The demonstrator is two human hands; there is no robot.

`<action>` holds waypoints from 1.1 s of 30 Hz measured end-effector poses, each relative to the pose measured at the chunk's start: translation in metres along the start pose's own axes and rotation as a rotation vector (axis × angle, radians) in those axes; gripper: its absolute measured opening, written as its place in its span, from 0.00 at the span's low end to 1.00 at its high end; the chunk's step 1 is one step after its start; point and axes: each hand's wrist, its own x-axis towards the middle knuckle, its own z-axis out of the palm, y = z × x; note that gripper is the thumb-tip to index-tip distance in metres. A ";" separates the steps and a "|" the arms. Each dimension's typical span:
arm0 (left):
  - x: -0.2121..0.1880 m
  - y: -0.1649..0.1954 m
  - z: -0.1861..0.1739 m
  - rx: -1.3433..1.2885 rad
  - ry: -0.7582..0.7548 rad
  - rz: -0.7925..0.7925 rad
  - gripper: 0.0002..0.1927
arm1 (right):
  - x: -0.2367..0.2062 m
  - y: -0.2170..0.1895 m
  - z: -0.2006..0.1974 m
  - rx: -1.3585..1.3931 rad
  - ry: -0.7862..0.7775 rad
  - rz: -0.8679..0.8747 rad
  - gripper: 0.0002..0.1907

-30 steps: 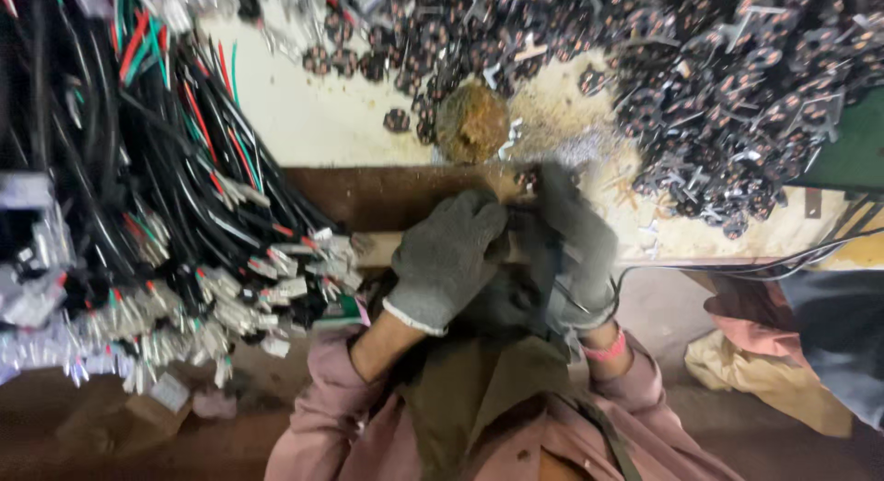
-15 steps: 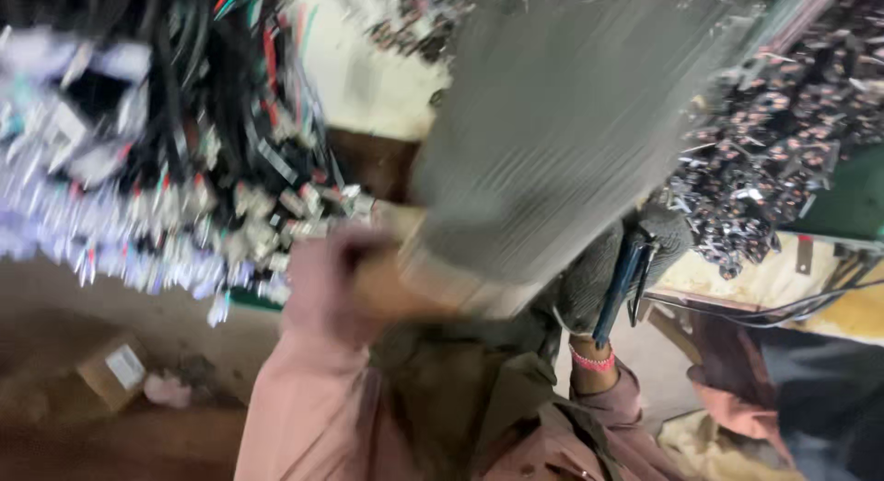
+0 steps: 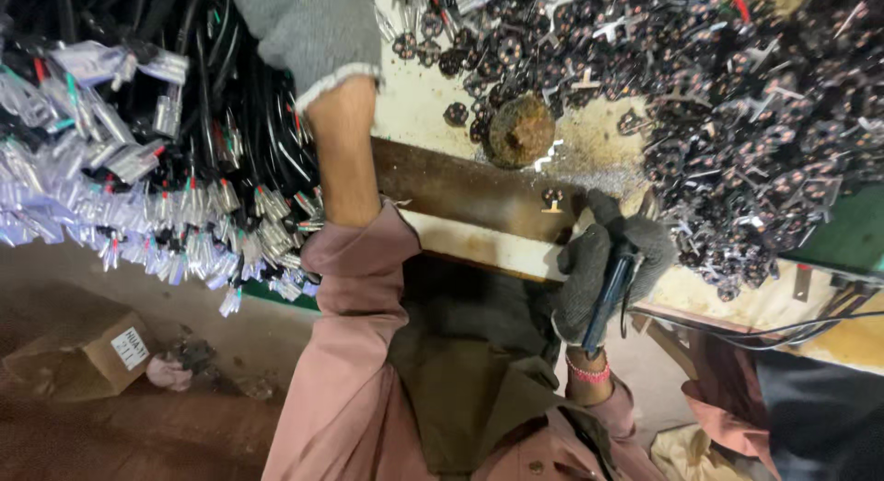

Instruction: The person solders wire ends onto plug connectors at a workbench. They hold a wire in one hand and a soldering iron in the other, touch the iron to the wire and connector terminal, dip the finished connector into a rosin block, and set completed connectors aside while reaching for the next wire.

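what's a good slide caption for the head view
Gloved left hand reaches over bundled black cables; gloved right hand grips blue-handled pliers at the workbench.

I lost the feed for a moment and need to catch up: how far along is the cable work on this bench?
Done: a large heap of small dark cut pieces covers the bench's right side. In hand: the right hand, gloved, grips a blue-handled tool at the bench edge; the left hand reaches up over the black cables. Left: a thick bundle of cables with wrapped ends hangs on the left.
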 end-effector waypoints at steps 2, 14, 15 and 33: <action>0.003 -0.007 0.017 0.052 -0.021 -0.037 0.17 | -0.001 -0.001 0.000 0.115 -0.051 -0.225 0.12; -0.067 0.030 -0.024 0.191 -0.154 0.143 0.20 | -0.003 -0.009 0.002 0.042 -0.053 -0.470 0.11; -0.090 0.033 -0.026 0.243 -0.216 0.223 0.20 | -0.001 -0.009 0.001 0.004 -0.062 -0.514 0.11; -0.154 0.043 0.003 -1.060 -0.749 0.043 0.10 | -0.028 0.001 -0.024 -0.174 -0.116 -0.504 0.13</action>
